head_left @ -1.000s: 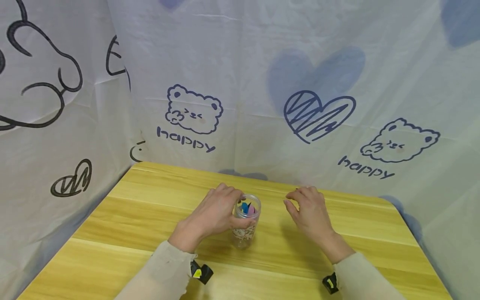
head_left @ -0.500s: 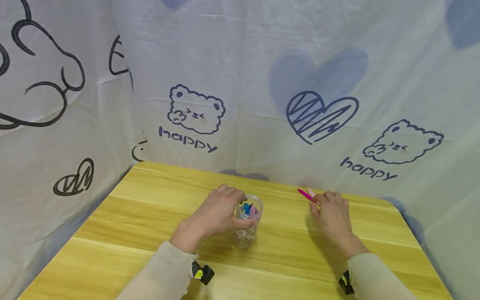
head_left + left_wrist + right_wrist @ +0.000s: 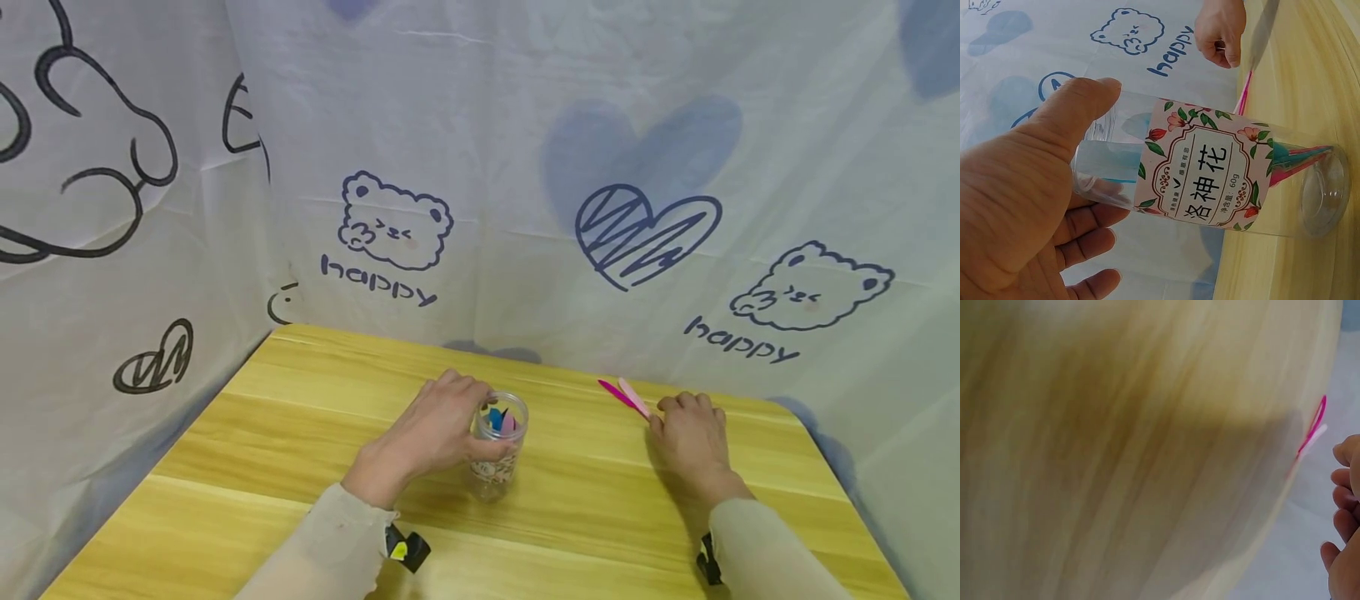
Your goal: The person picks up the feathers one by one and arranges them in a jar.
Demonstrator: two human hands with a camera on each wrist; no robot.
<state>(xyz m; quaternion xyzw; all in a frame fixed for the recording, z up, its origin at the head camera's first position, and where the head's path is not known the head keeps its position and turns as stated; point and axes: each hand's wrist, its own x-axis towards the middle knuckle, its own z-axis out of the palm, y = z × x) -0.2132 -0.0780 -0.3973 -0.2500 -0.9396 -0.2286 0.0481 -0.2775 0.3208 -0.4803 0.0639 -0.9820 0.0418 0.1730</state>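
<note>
My left hand grips a clear plastic jar near its mouth, thumb and fingers on opposite sides. The jar stands upright on the table, lidless, with a pink floral label. Blue and pink pieces lean inside it, partly hidden by the label. Toward the back of the table lie a thin, pointed magenta strip and a light pink strip, their near ends close together. Just right of those ends is my right hand, palm down with loosely bent fingers and nothing seen in them.
The wood-grain table has rounded back corners. White cloth printed with bears and hearts hangs right behind it and along the left side. Black straps sit at both wrists.
My right hand has moved right, uncovering the magenta and light pink strips, which stay put on the table. The left hand keeps its hold on the jar in the same spot.
</note>
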